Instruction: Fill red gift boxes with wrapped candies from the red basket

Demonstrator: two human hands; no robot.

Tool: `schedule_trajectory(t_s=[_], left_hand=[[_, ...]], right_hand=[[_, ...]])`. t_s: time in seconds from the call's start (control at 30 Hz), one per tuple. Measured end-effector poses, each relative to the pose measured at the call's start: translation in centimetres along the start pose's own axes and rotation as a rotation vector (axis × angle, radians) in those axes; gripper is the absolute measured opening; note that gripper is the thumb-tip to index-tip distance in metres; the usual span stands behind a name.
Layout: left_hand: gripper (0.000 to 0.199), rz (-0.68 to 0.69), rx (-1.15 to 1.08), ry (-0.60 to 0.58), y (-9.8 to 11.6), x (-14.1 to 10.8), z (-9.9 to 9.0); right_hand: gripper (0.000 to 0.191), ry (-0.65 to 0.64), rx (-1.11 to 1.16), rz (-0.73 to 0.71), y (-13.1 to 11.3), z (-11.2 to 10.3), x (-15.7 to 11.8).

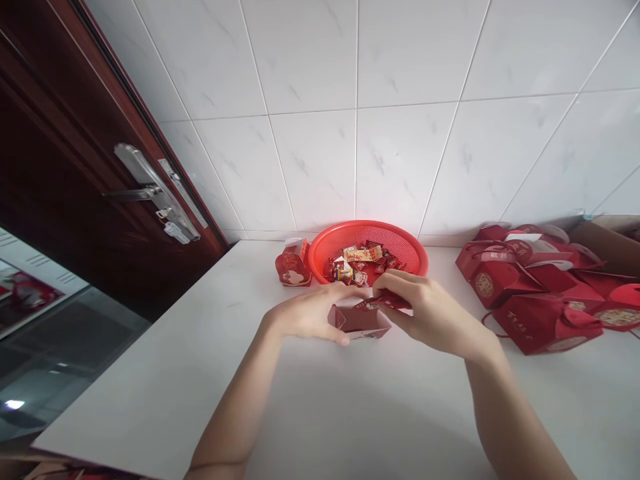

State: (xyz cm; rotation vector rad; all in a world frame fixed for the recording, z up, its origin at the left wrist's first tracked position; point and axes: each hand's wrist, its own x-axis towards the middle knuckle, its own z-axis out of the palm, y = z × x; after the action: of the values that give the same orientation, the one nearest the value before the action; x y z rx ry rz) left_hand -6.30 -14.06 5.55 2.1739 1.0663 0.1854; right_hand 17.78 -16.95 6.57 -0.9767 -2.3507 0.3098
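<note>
A small open gift box (361,321), red and white, stands on the white table in front of the basket. My left hand (311,315) is closed around the box's left side, thumb at the front. Over the box's right part, my right hand (425,308) pinches a dark red wrapped packet (381,301); its exact kind is unclear. Just behind both hands sits a red plastic basket (419,252) with several wrapped sweets (363,254) in it. Part of the basket's front rim is hidden by my hands.
Left of the basket is another small red box (293,264). Several red gift boxes (543,287) are piled at the right, near a cardboard box (607,239). A tiled wall (315,167) closes off the back. A dark door (115,133) stands beyond the table's left edge.
</note>
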Motion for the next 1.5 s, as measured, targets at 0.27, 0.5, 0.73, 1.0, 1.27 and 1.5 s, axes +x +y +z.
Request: schedule_trajectory(t_s=[0.27, 0.5, 0.73, 1.0, 1.27, 1.5], left_hand=[[0.075, 0.053, -0.042, -0.015, -0.4, 0.4, -0.6], [0.087, 0.036, -0.029, -0.007, -1.1, 0.6, -0.6], [0.091, -0.049, 0.037, -0.001, -0.9, 0.3, -0.3], [0.084, 0.042, 0.004, -0.023, -0.2, -0.1, 0.0], [0.079, 0.008, -0.001, -0.018, -0.5, 0.1, -0.4], [0.086, 0.005, 0.015, 0.004, -1.2, 0.2, -0.2]], right_hand=[[0.031, -0.033, -0.217, -0.031, -0.2, 3.1, 1.2], [0.035, -0.088, -0.103, 0.035, 0.1, 2.7, 1.1], [0.010, -0.006, 0.068, 0.070, 0.4, 1.2, 0.8], [0.014, 0.082, 0.291, 0.141, 0.8, -0.3, 0.3], [0.033, 0.112, 0.745, 0.311, 0.8, 0.3, 1.6], [0.026, 0.024, 0.833, 0.339, 1.5, 0.8, 1.4]])
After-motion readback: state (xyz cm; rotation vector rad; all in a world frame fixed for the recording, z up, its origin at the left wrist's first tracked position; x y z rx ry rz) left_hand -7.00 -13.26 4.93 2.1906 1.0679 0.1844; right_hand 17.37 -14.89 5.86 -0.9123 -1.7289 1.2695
